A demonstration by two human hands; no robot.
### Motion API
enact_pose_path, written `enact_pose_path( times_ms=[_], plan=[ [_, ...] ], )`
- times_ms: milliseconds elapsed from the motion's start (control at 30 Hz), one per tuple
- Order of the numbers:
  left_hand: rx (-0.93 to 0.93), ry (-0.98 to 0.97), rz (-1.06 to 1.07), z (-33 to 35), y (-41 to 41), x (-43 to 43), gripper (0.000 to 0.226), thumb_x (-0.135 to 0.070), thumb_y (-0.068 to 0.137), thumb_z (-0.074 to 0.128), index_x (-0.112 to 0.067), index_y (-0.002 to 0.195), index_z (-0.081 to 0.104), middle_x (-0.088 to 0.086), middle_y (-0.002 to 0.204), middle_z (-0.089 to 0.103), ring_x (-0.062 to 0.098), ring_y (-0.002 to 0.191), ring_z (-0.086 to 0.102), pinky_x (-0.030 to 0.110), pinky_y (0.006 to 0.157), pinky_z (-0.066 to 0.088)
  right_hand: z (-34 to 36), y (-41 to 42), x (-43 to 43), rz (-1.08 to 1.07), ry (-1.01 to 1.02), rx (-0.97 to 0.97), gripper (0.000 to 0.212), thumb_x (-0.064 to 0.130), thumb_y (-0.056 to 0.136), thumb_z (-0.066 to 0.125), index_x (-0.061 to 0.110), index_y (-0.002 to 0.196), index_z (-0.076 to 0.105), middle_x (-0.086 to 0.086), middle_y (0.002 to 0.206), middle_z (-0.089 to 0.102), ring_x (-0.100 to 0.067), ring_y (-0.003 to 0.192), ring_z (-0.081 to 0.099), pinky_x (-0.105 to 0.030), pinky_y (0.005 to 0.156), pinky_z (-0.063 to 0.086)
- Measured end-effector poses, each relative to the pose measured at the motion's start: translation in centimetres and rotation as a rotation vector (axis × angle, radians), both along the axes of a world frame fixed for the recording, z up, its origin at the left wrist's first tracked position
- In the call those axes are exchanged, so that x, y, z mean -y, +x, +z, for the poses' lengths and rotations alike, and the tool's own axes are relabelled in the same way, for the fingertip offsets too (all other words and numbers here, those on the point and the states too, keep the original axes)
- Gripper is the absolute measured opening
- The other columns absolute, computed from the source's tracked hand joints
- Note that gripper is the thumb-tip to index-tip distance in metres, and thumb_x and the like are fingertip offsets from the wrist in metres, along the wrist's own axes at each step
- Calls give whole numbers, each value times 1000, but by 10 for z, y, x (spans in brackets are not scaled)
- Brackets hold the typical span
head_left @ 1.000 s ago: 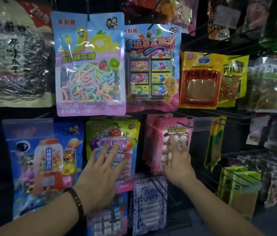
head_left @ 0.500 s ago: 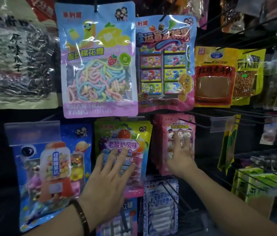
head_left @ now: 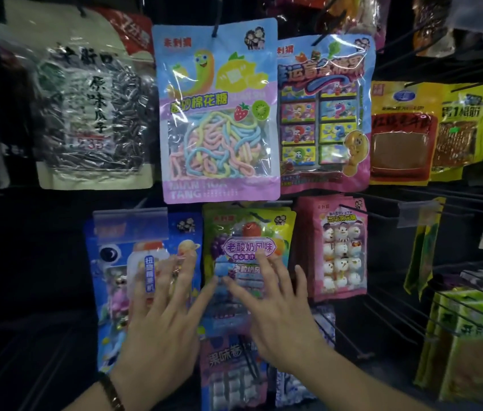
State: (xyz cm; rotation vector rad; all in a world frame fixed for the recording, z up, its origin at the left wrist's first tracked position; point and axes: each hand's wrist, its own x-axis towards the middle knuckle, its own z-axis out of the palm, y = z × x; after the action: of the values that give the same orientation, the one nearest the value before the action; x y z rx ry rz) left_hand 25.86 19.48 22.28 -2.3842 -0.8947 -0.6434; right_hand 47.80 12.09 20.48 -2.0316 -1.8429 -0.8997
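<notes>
Head view, facing forward, close to hanging snack packets (head_left: 221,111)

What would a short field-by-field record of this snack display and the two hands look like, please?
Setting: snack packets hanging on black wire hooks
Left hand: fingers straight, spread over the blue plastic packet with a gumball-machine picture
Right hand: fingers straight, spread over the green and yellow plastic sweet packet
Contact: too blurred to tell
Right neighbour: pink plastic packet of snowman sweets
Held: nothing
</notes>
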Motion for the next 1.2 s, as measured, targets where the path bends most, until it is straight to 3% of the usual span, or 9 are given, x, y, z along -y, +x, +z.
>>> enact_pose_path(
  times_ms=[100,200,333,533,700,800,1000,1100,1200],
  plan=[
    [9,29,35,-3,-18,-11,101,-41,64,88,-25,156,50,22,173,21,53,156,23,82,114,19,-1,-5,-19,-61,-47,-86,110,39,91,69,49,163,-14,-16,169,-35,-46,158,-22,-79,119,7],
    [14,12,52,-4,-28,-24,106,-40,59,93,-29,156,51,24,170,26,54,155,25,83,113,17,8,-5,-38,-100,-118,-135,99,38,99,60,49,161,-16,-13,162,-47,-43,154,-34,-73,123,0],
    [1,1,60,-7,-31,-32,113,-36,55,96,-30,157,48,24,171,23,54,155,22,84,111,17,19,-3,-62,-126,-154,-217,91,37,99,61,48,162,-3,-11,167,-39,-43,157,-26,-67,127,9],
    [14,36,42,-14,-37,-38,114,-36,56,96,-32,158,46,22,173,20,53,156,22,84,106,24,35,0,-92,-177,-197,-286,90,32,92,70,41,162,13,-14,171,-10,-46,158,-5,-60,123,28],
    [25,99,17,-20,-48,-45,113,-33,58,96,-37,158,44,20,173,21,51,157,22,82,107,25,39,2,-109,-181,-225,-311,101,37,90,76,49,163,6,-9,170,-33,-45,159,-3,-57,117,40],
    [34,120,15,-21,-54,-44,113,-32,59,96,-36,159,43,19,173,21,50,156,25,81,108,26,41,3,-110,-184,-257,-315,102,35,91,76,49,163,5,-8,169,-35,-44,159,-1,-56,116,42],
    [21,113,33,-19,-65,-39,102,-45,74,75,-37,165,30,19,175,15,51,156,26,79,107,31,43,-14,-74,-107,-271,-356,88,28,95,67,35,164,13,-11,173,-11,-42,161,-4,-54,123,34],
    [39,61,46,-18,-75,-32,115,-42,66,88,-33,165,31,22,174,15,54,154,28,76,108,33,33,-37,-35,36,-125,-298,63,25,95,63,21,154,38,-15,164,21,-38,151,31,-49,113,47],
    [8,18,57,-17,-85,-28,122,-41,60,92,-28,165,31,23,175,10,52,156,23,74,110,36,18,-57,-9,159,-35,-150,65,24,82,73,20,143,49,-18,153,43,-40,139,49,-55,105,53]
  ],
)
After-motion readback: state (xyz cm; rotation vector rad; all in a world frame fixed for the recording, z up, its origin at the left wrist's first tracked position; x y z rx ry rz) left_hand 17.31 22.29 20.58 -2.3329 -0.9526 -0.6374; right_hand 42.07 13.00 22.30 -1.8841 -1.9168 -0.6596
